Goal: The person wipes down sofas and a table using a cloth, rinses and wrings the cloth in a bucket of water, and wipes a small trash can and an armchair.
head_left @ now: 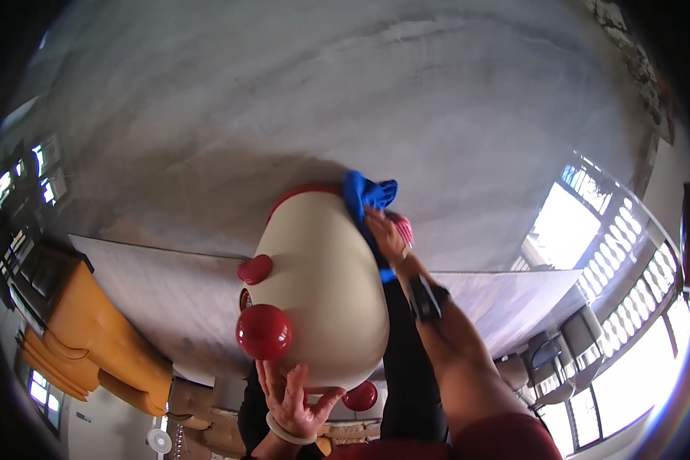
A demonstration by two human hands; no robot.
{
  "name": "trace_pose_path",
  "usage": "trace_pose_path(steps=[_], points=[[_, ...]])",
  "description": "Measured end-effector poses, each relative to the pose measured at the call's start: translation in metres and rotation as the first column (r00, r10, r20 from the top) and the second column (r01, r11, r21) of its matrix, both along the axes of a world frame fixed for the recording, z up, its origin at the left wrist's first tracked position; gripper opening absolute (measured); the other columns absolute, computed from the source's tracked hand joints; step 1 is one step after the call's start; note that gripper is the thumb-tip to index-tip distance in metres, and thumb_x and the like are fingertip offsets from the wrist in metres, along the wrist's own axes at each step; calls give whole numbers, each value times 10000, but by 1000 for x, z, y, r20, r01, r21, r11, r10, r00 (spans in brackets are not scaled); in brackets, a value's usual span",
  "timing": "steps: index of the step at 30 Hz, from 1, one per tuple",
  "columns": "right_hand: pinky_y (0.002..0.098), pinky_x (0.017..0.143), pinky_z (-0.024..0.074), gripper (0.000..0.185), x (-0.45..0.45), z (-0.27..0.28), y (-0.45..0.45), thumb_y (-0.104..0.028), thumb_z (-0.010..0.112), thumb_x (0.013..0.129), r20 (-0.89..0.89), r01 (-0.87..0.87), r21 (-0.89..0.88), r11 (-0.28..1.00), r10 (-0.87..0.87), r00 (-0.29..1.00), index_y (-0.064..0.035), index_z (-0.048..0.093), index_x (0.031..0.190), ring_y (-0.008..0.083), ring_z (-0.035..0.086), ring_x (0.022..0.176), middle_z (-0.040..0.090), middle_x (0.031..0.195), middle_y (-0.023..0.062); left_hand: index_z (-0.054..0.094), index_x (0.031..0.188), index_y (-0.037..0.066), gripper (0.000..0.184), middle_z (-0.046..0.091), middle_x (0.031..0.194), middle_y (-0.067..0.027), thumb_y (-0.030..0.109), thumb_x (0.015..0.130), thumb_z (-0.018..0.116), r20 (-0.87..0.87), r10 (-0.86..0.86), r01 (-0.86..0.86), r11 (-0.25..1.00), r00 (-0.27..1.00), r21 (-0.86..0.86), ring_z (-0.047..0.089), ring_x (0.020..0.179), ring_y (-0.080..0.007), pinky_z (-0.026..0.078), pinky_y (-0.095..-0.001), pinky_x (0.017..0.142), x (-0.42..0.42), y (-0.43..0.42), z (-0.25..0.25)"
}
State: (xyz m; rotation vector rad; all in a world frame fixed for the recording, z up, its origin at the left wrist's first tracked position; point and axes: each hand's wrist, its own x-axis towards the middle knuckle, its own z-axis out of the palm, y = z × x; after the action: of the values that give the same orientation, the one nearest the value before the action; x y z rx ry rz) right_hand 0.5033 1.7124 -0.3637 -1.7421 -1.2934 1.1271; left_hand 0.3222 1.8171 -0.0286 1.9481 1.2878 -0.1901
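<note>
A large, smooth, cream-coloured rounded object [326, 268] with a red rim at its far end lies in front of me, its kind unclear. A glossy red ball [264, 332] and a smaller red knob [254, 269] stick out on its left side. My right hand [387, 236] presses a crumpled blue cloth [368, 201] against the far right side, fingers closed over it. Beyond that hand a pinkish-red striped part [401, 228] shows partly. My left hand [291, 402] rests at the near end, below the red ball, fingers spread. Another red ball [359, 396] shows beside it.
A broad grey surface [437, 100] stretches out beyond the object. At the left stand orange-brown sofas [107, 330]. Dark chairs [552, 356] and a white balustrade [613, 249] are on the right. My dark-trousered leg [410, 360] is close to the object.
</note>
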Motion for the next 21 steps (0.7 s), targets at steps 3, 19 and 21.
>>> trace_pose_path(steps=[3, 19, 21], points=[[401, 877, 426, 239, 5, 20, 28, -54, 477, 789, 13, -2, 3, 1000, 2, 1000, 9, 545, 1009, 366, 492, 1047, 532, 1110, 184, 394, 1216, 46, 755, 292, 1296, -300, 423, 653, 726, -36, 2, -3, 1000, 999, -8, 281, 1200, -496, 269, -565, 967, -1, -1, 2], [280, 1030, 228, 476, -31, 39, -35, -292, 296, 942, -290, 353, -542, 762, -564, 773, 28, 335, 1292, 216, 321, 1252, 360, 1343, 140, 394, 1195, -18, 712, 383, 1229, -282, 300, 664, 746, -24, 45, -46, 999, 999, -25, 307, 1200, -457, 341, -470, 916, 8, 5, 3], [295, 1019, 253, 470, -36, 41, -31, -293, 297, 940, -329, 330, -642, 692, -638, 696, 21, 341, 1288, 221, 347, 1230, 379, 1327, 137, 477, 1125, 21, 657, 309, 1277, -306, 329, 623, 769, -4, 89, -89, 996, 996, -12, 303, 1185, -491, 284, -548, 953, 9, 2, 1]])
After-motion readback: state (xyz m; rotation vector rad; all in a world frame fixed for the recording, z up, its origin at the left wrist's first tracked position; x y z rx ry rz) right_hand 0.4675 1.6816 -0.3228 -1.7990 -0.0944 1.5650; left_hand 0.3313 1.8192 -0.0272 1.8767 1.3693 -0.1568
